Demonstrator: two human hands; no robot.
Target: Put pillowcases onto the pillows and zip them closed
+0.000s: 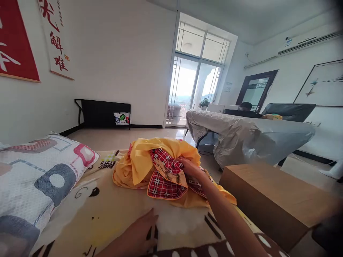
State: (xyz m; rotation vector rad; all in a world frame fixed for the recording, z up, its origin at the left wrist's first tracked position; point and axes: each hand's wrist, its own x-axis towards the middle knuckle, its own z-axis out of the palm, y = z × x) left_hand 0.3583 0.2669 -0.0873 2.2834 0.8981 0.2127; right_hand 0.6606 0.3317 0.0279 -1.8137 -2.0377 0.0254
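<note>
A crumpled yellow cloth (142,171) with red plaid trim lies bunched on the bed, on top of a patterned blanket (115,214). My right hand (189,167) reaches to its middle, the fingers closed into the gathered folds near the plaid part; the fingertips are partly hidden by fabric. Lower and to the left, my left hand (144,226) rests on the blanket with its fingers stretched out, apart from the yellow cloth and holding nothing.
A patterned pillow (61,167) lies at the left. Beside the bed on the right stands a brown wooden box-like cabinet (273,192). Farther back are a plastic-covered table (249,132), a person (245,106) behind it, and a black folded frame (104,112) by the wall.
</note>
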